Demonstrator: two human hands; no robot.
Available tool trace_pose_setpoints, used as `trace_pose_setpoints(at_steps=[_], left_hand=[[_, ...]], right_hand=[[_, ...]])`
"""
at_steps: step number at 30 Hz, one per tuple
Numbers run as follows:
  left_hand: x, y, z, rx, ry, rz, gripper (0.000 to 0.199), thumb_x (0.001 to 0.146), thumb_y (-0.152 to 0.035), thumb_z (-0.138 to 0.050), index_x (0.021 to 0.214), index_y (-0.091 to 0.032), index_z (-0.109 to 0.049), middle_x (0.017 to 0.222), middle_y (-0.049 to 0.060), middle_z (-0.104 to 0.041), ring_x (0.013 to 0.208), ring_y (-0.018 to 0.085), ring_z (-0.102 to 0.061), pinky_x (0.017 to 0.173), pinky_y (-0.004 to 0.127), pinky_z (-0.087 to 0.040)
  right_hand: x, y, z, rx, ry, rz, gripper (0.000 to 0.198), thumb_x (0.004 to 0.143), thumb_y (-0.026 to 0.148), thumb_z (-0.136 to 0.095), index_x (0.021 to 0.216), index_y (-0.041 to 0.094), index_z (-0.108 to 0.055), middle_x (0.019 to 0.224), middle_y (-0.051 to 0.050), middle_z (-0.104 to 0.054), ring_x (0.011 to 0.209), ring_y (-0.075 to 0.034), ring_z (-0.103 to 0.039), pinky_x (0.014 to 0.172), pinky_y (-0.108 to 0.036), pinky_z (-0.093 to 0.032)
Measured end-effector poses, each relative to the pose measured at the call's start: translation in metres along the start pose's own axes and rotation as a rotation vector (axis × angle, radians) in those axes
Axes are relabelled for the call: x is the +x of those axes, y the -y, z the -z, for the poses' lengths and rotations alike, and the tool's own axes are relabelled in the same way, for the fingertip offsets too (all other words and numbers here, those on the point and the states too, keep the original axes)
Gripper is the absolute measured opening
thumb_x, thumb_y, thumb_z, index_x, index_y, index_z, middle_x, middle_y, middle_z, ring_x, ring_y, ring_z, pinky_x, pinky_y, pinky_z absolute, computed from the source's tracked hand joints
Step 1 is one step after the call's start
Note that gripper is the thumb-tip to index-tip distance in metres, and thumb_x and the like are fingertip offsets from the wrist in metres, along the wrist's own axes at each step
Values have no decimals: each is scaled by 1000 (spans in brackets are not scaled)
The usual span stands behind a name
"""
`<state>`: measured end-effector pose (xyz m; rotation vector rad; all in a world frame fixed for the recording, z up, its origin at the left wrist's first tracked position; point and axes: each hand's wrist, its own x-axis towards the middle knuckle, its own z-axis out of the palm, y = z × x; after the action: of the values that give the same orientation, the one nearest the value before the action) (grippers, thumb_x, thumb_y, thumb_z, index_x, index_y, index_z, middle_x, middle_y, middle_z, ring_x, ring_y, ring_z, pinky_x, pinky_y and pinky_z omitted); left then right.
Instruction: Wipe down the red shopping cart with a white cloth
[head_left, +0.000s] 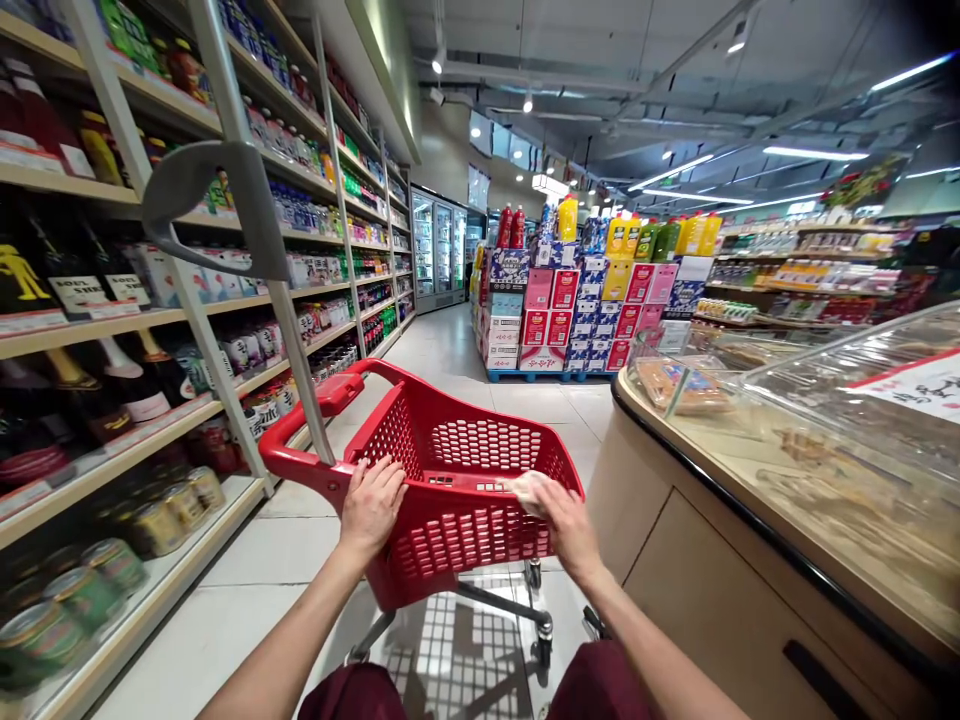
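Observation:
A red plastic shopping cart (469,535) with perforated basket walls stands sideways in front of me, its inside bare where I can see it. My left hand (372,508) grips the near rim close to the handle end, fingers curled over the edge. Toward the other end of that rim, my right hand (568,522) presses a crumpled white cloth or tissue (528,488) against it. The fingers are closed on the cloth, which hides part of the rim. A grey upright pole with a looped grip (262,215) rises at the cart's handle end.
Shelves (135,330) of bottles and cans line the left side. A wooden counter (720,560) with clear covers stands close on the right. Stacked drink cartons (551,315) on a blue pallet are ahead, with glass-door fridges (442,240) farther back. Tiled floor runs between them.

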<state>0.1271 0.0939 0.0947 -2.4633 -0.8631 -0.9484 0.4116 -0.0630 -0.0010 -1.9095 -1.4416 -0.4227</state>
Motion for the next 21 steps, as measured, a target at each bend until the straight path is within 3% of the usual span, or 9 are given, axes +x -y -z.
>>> trace_pose_setpoints(at_steps=[2,4,8,10,12,15,18,21], left_hand=[[1,-1,0,-2,4,6,26,85,-23,-37,90,-21,-62,103,4,-65,105,22,-54,96,44,-28],[1,-3,0,-9,-1,9,26,85,-23,-37,89,-21,-62,103,4,-65,105,21,-54,97,44,-27],[3,-5,-1,-17,-7,23,26,85,-22,-37,89,-22,-62,102,3,-66,104,21,-54,97,45,-26],[3,-5,-1,-25,-7,28,26,84,-22,-37,89,-22,-62,102,3,-66,104,21,-54,97,45,-27],[2,-4,-1,-34,-10,26,25,84,-22,-37,89,-22,-62,102,3,-66,105,21,-54,97,45,-27],[0,-3,-2,-49,-31,18,25,84,-22,-38,88,-22,-62,102,3,-65,105,21,-54,97,45,-27],[-1,-3,-4,-59,-55,20,24,84,-23,-38,87,-22,-62,103,4,-65,105,22,-54,97,46,-27],[-1,-4,-6,-69,-54,28,24,84,-22,-39,87,-21,-62,102,4,-65,105,22,-53,97,46,-27]], right_hand=[[-3,-16,8,13,-33,-123,40,82,17,-29,112,23,-55,121,-5,-53,111,-19,-48,93,-44,-36],[0,-11,6,39,-55,-160,39,83,20,-30,110,21,-57,119,-6,-54,111,-19,-48,92,-42,-38],[20,46,-10,260,25,36,39,80,15,-33,109,25,-58,120,-2,-55,115,-15,-45,97,-36,-36],[28,63,-6,417,42,31,39,78,14,-34,106,24,-60,117,-3,-57,111,-16,-48,96,-37,-38],[30,58,12,537,26,-102,37,76,18,-35,103,22,-61,112,-4,-59,103,-17,-54,88,-36,-43],[29,24,49,626,42,-312,35,73,24,-38,98,19,-62,103,-7,-63,86,-18,-60,72,-32,-49],[33,2,75,608,128,-337,30,68,24,-41,87,18,-64,92,-6,-67,76,-17,-60,67,-28,-48],[46,2,89,599,140,-302,28,65,22,-40,79,19,-64,89,-4,-67,80,-18,-60,71,-28,-47]])
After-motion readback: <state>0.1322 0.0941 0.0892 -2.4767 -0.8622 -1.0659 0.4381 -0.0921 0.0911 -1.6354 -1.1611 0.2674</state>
